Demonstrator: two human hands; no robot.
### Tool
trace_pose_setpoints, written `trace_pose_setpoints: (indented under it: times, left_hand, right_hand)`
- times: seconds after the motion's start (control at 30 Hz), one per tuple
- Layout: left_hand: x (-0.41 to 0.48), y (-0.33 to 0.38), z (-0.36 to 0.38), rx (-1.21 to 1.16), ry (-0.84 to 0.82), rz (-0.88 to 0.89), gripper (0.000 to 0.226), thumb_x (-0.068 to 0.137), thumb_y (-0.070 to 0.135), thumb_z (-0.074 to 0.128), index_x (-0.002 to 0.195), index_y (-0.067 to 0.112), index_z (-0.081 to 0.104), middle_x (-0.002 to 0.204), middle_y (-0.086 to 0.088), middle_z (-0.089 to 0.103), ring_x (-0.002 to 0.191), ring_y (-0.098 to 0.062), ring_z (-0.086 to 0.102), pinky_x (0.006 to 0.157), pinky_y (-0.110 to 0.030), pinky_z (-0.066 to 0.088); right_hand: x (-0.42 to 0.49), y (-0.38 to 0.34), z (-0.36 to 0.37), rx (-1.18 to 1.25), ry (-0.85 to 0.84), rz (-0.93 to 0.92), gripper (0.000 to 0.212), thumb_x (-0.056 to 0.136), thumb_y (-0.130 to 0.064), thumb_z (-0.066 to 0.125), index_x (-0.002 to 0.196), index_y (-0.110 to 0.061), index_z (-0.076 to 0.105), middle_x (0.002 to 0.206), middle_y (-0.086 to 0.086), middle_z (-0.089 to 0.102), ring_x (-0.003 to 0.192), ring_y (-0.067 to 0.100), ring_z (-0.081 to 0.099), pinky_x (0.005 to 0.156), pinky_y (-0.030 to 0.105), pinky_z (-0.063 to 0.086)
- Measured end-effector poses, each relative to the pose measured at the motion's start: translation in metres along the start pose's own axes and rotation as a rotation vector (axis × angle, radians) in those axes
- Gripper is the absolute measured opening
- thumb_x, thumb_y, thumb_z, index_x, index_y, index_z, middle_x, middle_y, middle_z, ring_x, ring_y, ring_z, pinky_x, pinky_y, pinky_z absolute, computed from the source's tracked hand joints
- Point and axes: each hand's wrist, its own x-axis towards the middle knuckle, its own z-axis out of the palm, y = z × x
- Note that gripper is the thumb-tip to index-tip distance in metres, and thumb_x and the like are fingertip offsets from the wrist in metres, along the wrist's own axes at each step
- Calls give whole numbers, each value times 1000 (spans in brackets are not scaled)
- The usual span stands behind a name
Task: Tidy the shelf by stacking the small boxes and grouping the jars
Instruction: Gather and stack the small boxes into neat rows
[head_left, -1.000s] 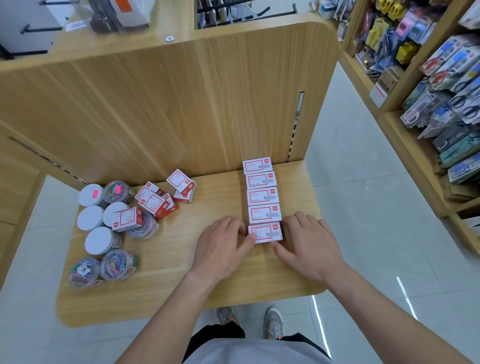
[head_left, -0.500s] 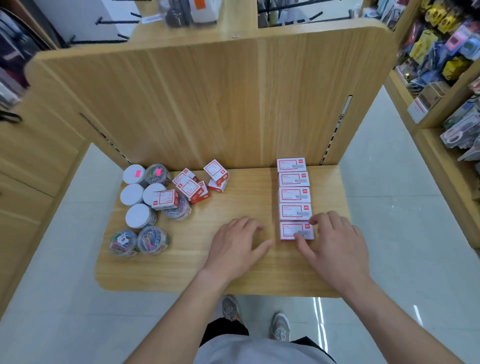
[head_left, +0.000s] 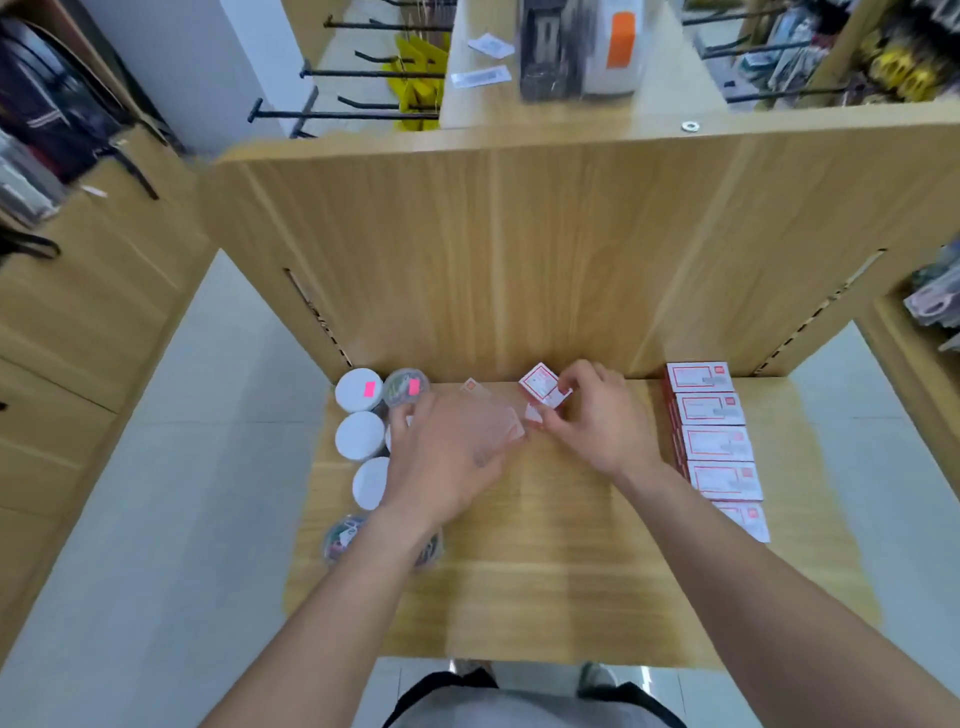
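Both hands have been shifted along the shelf (head_left: 571, 582) from the row of boxes (head_left: 714, 441) at its right to the scattered ones beside the jars (head_left: 358, 435). A loose box (head_left: 540, 382) by the back panel (head_left: 519, 260) is pinched by fingers of the right hand (head_left: 597, 426); the left hand (head_left: 452, 462) is blurred, its fingers unreadable. It is best set square and flush on the row.
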Motion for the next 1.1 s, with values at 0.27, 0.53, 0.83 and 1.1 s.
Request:
trace_pose_setpoints:
  times: [0.27, 0.53, 0.83, 1.1]
  left_hand:
    - [9, -16, 7, -185, 19, 79, 36, 70, 48, 75, 96, 36, 52, 107, 15, 57, 99, -14, 59, 86, -29, 14]
    - [10, 14, 15, -24, -25, 134, 57, 67, 68, 70, 114, 36, 63, 108, 11, 63, 106, -16, 54, 87, -38, 25]
    - [0, 53, 32, 48, 7, 150, 50, 75, 74, 54, 96, 33, 72, 89, 12, 66, 96, -19, 55, 86, -42, 30]
    - [-14, 72, 32, 50, -49, 183, 46, 72, 64, 61, 108, 34, 66, 97, 12, 62, 96, -20, 56, 82, -43, 32]
  right_hand:
    - [-43, 20, -39, 159, 249, 122, 22, 77, -19, 77, 92, -17, 62, 91, -5, 65, 82, 10, 58, 74, 22, 46]
    - [-67, 37, -40, 246, 201, 116, 27, 75, -10, 80, 93, -21, 62, 93, -9, 67, 85, 12, 63, 79, 29, 52]
    - [-64, 58, -64, 291, 124, 50, 25, 76, -12, 79, 92, -21, 63, 98, -7, 69, 87, 8, 65, 78, 14, 46]
    - [-65, 70, -74, 313, 85, 24, 26, 77, -12, 80, 92, -24, 62, 101, -12, 69, 91, 3, 64, 81, 18, 48]
